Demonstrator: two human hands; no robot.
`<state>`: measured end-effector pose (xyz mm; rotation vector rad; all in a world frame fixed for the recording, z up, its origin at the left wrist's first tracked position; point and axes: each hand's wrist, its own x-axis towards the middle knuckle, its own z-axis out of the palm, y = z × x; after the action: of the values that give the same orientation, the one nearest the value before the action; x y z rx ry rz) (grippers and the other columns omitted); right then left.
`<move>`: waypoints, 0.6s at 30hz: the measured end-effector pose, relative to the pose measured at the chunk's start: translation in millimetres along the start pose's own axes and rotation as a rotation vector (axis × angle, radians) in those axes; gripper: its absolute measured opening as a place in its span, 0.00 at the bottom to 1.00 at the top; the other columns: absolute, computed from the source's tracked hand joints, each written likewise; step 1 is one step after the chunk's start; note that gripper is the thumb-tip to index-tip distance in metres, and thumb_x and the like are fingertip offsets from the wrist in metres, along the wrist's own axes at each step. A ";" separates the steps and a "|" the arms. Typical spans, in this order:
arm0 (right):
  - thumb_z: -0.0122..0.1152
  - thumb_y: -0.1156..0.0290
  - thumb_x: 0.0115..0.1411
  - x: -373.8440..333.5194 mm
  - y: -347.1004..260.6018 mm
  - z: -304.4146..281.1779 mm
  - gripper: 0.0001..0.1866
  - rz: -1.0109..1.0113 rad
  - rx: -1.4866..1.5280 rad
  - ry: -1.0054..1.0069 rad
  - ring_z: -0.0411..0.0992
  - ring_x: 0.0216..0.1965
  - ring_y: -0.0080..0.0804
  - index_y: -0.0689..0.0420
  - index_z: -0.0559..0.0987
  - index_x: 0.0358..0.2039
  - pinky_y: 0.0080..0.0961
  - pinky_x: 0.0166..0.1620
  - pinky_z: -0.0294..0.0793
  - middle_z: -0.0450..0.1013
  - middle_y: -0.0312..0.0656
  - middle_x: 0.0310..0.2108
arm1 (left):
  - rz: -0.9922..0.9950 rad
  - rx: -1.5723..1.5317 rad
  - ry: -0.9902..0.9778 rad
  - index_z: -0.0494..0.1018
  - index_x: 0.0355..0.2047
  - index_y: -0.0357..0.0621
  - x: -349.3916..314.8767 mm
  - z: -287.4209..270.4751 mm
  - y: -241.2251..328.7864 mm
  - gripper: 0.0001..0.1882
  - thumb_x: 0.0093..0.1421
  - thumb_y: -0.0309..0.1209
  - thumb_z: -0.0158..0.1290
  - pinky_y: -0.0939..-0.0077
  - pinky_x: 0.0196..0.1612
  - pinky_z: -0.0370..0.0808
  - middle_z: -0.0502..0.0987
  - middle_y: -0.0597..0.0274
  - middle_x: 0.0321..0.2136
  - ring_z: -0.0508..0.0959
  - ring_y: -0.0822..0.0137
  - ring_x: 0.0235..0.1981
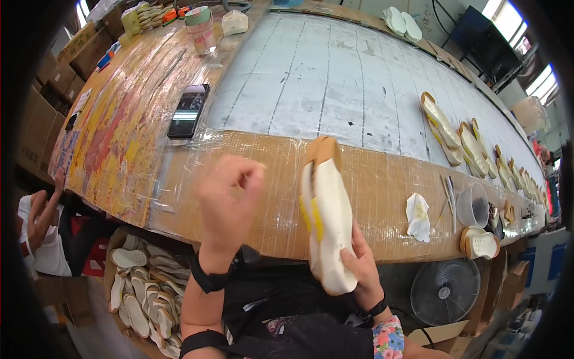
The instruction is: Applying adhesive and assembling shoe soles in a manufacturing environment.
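Observation:
In front of my body, my right hand (361, 261) is closed round the lower end of a shoe sole (333, 212). The sole is cream with a tan edge and yellow patches along its left side. It stands nearly upright in the picture, its tan upper end over the cardboard table cover (272, 173). To its left, my left hand (230, 191) is raised over the cardboard, apart from the sole and slightly blurred. Its fingers are curled in and the thumb lies against them; anything inside is hidden.
A phone (189, 111) and a lidded bottle (201, 31) lie leftward. More soles (442, 128) line the right side. A crumpled white cloth (418, 217), thin sticks (447, 200) and a clear tub (472, 205) are nearer. Below are a sole-filled box (143, 287) and a fan (444, 292). Another person (45, 236) sits left.

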<state>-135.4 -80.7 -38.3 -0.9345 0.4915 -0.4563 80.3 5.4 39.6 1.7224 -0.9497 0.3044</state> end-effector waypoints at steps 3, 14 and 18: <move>0.48 0.75 0.55 6.4 -25.1 1.3 0.35 0.016 0.162 0.084 0.55 0.56 0.29 0.56 0.45 0.60 0.25 0.55 0.56 0.52 0.42 0.58 | -0.210 -0.242 -0.351 0.73 0.22 0.37 -17.2 20.2 11.8 0.01 0.47 0.20 0.52 0.84 0.26 0.65 0.73 0.65 0.21 0.68 0.76 0.22; 0.45 0.75 0.57 4.9 -9.4 -11.5 0.33 0.029 0.204 0.140 0.56 0.56 0.28 0.54 0.44 0.61 0.24 0.55 0.56 0.51 0.41 0.58 | -0.222 -0.216 -0.386 0.70 0.23 0.39 -41.4 33.8 3.8 0.02 0.47 0.23 0.51 0.76 0.28 0.66 0.70 0.60 0.19 0.69 0.66 0.21; 0.45 0.74 0.58 1.7 -14.3 -8.0 0.34 0.071 0.177 0.141 0.56 0.56 0.26 0.54 0.43 0.61 0.23 0.55 0.56 0.52 0.41 0.58 | -0.147 0.057 -0.380 0.68 0.21 0.37 -31.6 33.6 -10.3 0.03 0.50 0.23 0.50 0.71 0.35 0.64 0.72 0.55 0.26 0.71 0.60 0.30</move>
<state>-140.9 -94.2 -30.6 -0.7159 0.6005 -0.4951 58.9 -9.7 0.3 1.9308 -1.0844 -0.0984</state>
